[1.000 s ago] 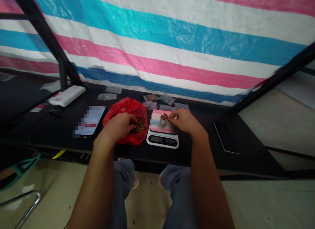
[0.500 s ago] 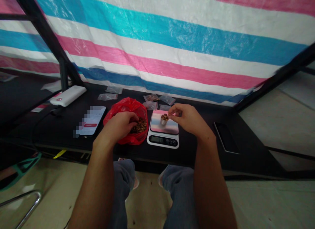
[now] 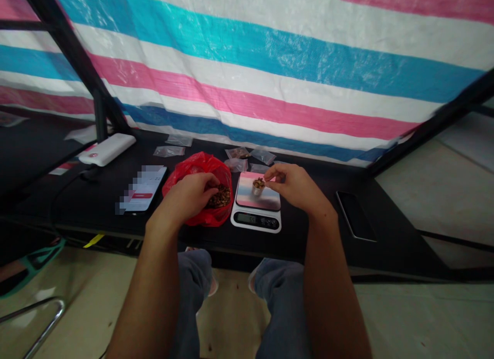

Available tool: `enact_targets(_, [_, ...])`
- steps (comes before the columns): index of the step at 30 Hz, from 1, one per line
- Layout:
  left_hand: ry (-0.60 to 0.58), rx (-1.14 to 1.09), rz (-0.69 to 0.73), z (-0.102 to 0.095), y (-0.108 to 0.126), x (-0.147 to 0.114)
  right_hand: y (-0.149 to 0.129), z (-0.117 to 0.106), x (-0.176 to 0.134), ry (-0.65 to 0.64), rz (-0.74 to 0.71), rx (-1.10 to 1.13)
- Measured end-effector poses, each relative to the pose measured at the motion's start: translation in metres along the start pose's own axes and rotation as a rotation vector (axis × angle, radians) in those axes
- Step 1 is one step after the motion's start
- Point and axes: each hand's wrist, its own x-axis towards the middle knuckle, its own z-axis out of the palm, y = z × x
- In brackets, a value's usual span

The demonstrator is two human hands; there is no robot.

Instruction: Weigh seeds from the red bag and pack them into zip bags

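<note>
On a digital kitchen scale [image 3: 256, 202] stands a small metal cup [image 3: 258, 188], heaped with small brown pieces like seeds or nuts. Thumb and fingertips of my right hand [image 3: 295, 186] are pinched together at the cup's right rim; whatever is between them is too small to make out. To the left, an open red plastic bag [image 3: 226, 168] holds many more brown pieces [image 3: 221, 197]. My left hand [image 3: 193, 194] reaches into this bag, its fingers curled closed at the pieces, the tips partly hidden.
Behind the scale lie several small clear zip bags [image 3: 263, 156], one with brown pieces in it. A lit phone [image 3: 148, 186] and a white power bank [image 3: 110, 149] are at left, a dark phone [image 3: 355, 215] at right. A striped tarp [image 3: 270, 81] hangs behind the black table [image 3: 316, 235].
Both hands stay almost where they were, with only slight finger movement. The cup, scale and red bag have not visibly moved.
</note>
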Motion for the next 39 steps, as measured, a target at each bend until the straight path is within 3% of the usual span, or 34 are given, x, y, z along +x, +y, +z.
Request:
enact_targets(10, [0.031, -0.037, 0.047, 0.001, 0.001, 0.0, 0.003, -0.001, 0.0, -0.018, 0.018, -0.012])
enact_targets(16, [0.134, -0.106, 0.167, -0.01, 0.013, 0.006, 0.009, -0.005, 0.0, 0.022, 0.014, 0.053])
enact_targets(19, [0.166, -0.056, 0.29, -0.014, 0.025, 0.032, 0.012, -0.005, 0.0, 0.057, 0.022, 0.07])
enact_targets(22, [0.057, 0.051, 0.446, -0.007, 0.03, 0.076, 0.014, -0.003, 0.0, 0.064, 0.026, 0.079])
enact_targets(26, [-0.162, 0.208, 0.384, 0.011, 0.025, 0.129, 0.015, -0.003, -0.001, 0.053, 0.04, 0.095])
enact_targets(31, [-0.222, 0.133, 0.409, 0.02, 0.014, 0.15, 0.019, -0.003, -0.001, 0.076, 0.056, 0.109])
enact_targets(35, [-0.138, 0.067, 0.417, 0.019, 0.004, 0.148, 0.021, -0.003, -0.001, 0.07, 0.069, 0.109])
enact_targets(39, [0.139, -0.094, 0.432, 0.011, -0.001, 0.141, 0.025, -0.002, -0.002, 0.062, 0.073, 0.102])
